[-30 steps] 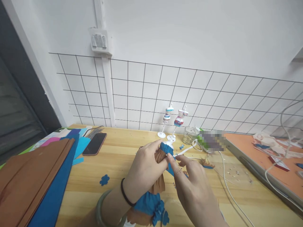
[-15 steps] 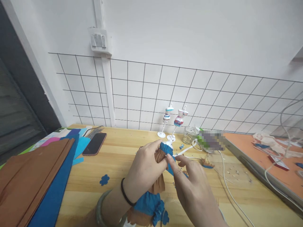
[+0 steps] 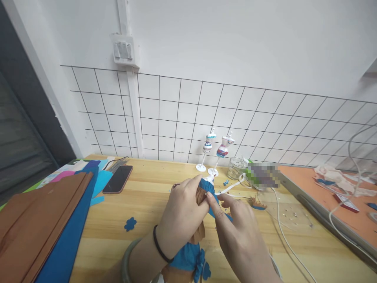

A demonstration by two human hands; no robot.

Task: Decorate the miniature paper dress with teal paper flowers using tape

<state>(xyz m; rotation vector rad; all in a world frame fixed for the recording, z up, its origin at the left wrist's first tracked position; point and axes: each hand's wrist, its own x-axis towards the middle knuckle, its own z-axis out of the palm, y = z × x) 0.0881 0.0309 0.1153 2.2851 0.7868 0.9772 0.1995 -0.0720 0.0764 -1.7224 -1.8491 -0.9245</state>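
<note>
A small dress form in a pleated crepe-paper dress point(image 3: 209, 186) lies tilted between my hands, its white neck pointing towards the wall. My left hand point(image 3: 183, 204) is closed round the brown part of the dress, thumb against the waist. At that same waist, the fingertips of my right hand point(image 3: 241, 230) press together on the paper, meeting my left thumb. What they pinch is mostly hidden. Below my left wrist shows a blue ruffled crepe-paper skirt point(image 3: 185, 256) over brown paper. A blue paper flower point(image 3: 207, 271) is beside it.
Two small white dress forms point(image 3: 207, 147) stand by the wall grid, near a glass jar point(image 3: 236, 168). Brown crepe sheets point(image 3: 41, 220) and a phone point(image 3: 118, 179) lie left. Another blue flower point(image 3: 130, 224) sits on the table. A white cable point(image 3: 284, 232) runs down the right.
The dress has turned slightly between my hands, and my left wrist has shifted a little to the right. Both hands keep their hold at the waist.
</note>
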